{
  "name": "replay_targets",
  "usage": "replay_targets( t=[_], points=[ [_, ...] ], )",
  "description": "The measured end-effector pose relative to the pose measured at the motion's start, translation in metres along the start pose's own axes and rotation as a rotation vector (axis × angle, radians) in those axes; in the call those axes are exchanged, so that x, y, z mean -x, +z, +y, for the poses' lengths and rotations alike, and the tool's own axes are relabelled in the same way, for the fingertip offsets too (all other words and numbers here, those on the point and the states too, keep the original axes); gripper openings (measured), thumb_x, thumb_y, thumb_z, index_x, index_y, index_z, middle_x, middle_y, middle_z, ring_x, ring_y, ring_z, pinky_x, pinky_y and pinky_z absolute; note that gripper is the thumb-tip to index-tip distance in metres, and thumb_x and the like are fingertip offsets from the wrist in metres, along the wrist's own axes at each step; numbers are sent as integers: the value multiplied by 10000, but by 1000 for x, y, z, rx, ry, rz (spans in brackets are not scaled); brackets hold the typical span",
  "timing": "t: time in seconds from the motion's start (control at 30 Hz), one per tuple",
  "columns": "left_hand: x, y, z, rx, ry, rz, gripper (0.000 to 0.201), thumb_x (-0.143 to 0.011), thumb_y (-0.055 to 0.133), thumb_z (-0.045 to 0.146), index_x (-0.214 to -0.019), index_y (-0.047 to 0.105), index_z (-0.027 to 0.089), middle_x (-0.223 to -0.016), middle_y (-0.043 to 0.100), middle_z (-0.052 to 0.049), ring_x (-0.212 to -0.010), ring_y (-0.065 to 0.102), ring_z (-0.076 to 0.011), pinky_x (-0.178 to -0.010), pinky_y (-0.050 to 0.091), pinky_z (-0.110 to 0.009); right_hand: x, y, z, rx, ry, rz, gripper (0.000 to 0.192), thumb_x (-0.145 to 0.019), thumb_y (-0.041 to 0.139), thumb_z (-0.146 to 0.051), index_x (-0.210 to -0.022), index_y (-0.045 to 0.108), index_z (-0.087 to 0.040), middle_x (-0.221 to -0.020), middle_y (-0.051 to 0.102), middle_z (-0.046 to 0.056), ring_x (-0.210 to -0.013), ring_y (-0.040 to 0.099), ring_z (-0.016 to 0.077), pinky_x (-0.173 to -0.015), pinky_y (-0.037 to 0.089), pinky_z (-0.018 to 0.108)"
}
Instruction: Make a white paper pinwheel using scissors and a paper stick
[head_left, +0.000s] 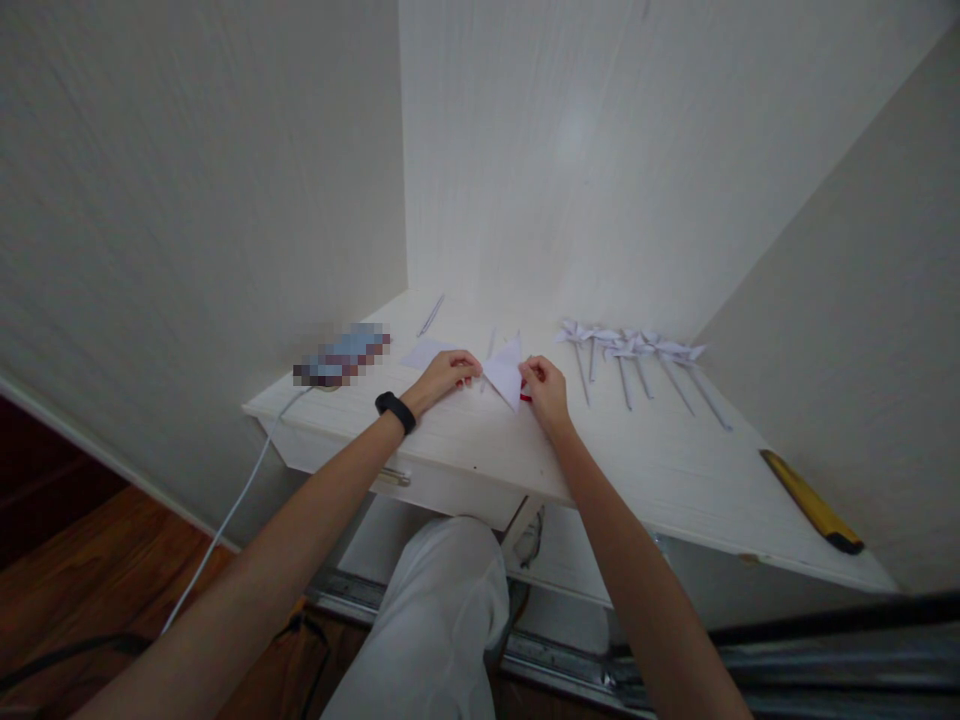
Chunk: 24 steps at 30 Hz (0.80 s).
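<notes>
Both hands (495,378) pinch folded paper (505,372) between them.

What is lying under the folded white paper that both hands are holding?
A small red thing peeks out under the folded white paper beside the right hand. The paper and fingers cover most of it. The left hand holds the other edge.

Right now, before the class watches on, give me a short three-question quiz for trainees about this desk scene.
1. True or false: both hands touch the folded paper.
2. The pinwheels lie on which side of the paper: A left, B right?
3. What is on the left wrist?

Key:
1. True: left hand and right hand pinch its edges.
2. B.
3. A black band.
</notes>
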<state>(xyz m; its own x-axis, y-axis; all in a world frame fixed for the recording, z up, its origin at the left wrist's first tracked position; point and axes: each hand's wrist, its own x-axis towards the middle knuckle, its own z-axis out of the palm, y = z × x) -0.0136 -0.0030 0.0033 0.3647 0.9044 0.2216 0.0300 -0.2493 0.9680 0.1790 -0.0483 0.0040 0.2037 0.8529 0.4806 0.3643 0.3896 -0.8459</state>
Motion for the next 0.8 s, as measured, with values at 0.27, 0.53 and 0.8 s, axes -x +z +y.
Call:
replay_targets(
  t=[0.27, 0.53, 0.8],
  points=[
    [1, 0, 1, -11, -11, -4, 119, -648, 643, 236, -703, 626, 132, -626, 569, -3, -542, 477, -74, -487, 345, -192, 0, 0, 1, 24, -2, -2, 179, -745, 526, -348, -650, 513, -198, -582, 516, -20, -562, 490, 137, -551, 376, 254],
    [0, -1, 1, -17, -11, -15, 113, -650, 641, 228, -707, 632, 131, -628, 577, -4, -541, 483, -75, -492, 350, -195, 1, 0, 1, 29, 0, -5, 179, -748, 513, -352, -652, 504, -201, -592, 512, -21, -573, 489, 135, -551, 379, 244],
    [3, 0, 3, 2, -26, -72, 97, -655, 634, 215, -688, 625, 125, -612, 575, -6, -533, 486, -74, -479, 333, -190, 0, -1, -1, 17, -10, -8, 196, -750, 514, -361, -638, 492, -202, -582, 477, -24, -570, 446, 128, -536, 353, 240]
  ],
)
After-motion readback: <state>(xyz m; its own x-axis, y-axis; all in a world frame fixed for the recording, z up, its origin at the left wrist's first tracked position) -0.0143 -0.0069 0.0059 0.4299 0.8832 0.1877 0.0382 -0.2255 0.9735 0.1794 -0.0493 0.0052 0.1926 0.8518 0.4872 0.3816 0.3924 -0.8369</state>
